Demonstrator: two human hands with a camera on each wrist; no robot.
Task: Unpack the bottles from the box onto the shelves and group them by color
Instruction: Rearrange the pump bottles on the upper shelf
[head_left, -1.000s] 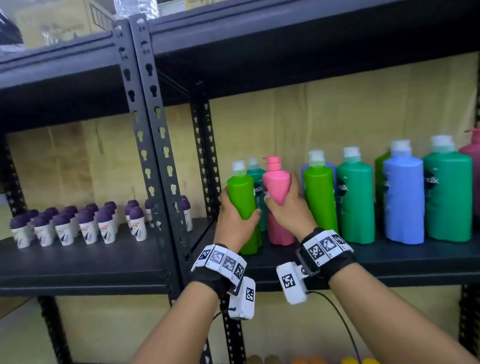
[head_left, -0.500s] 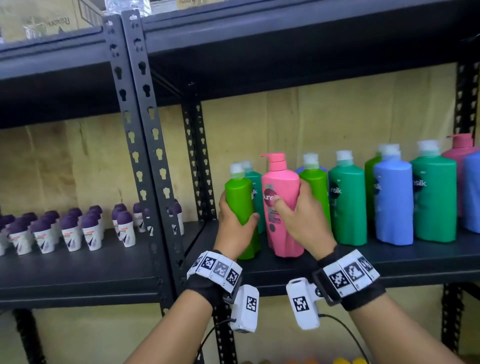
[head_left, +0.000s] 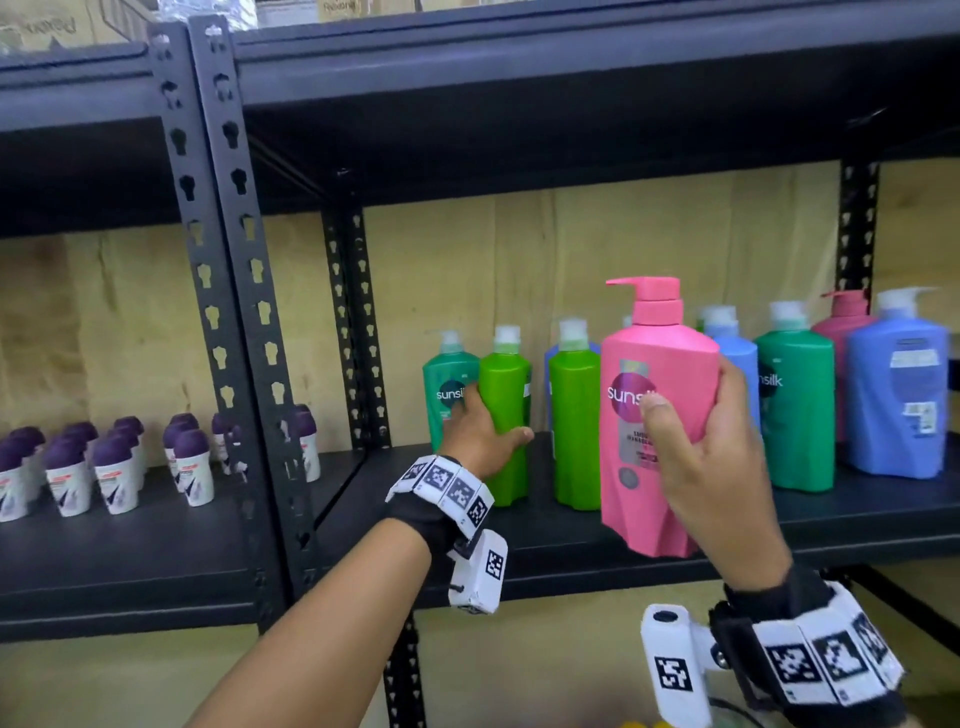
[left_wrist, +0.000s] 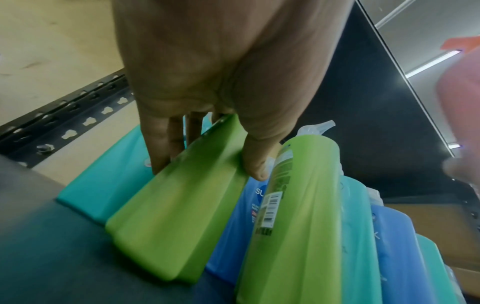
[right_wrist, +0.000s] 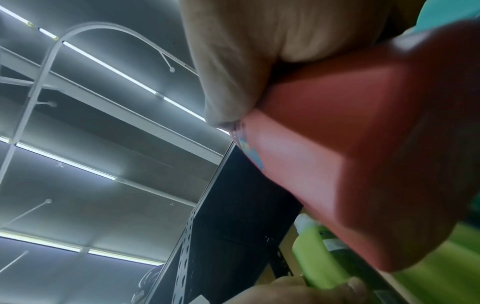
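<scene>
My right hand (head_left: 691, 431) grips a pink pump bottle (head_left: 657, 415) and holds it lifted just in front of the shelf (head_left: 857, 512); the same pink bottle (right_wrist: 363, 164) fills the right wrist view. My left hand (head_left: 480, 434) grips a light green bottle (head_left: 506, 415) that stands on the shelf, thumb on its right side. In the left wrist view the fingers (left_wrist: 161, 148) wrap that light green bottle (left_wrist: 176, 216). A second light green bottle (head_left: 574, 426) stands just right of it, and a teal bottle (head_left: 447, 384) stands behind to the left.
Teal, blue and pink bottles (head_left: 898, 400) line the shelf to the right. Black slotted uprights (head_left: 228, 291) divide the bays. Several small purple-capped bottles (head_left: 117, 467) stand on the left shelf. Another shelf board (head_left: 519, 78) hangs overhead.
My right hand has lifted the pink bottle off the shelf and carried it right and toward me. My left hand still holds the light green bottle, which now sits nearer the teal one.
</scene>
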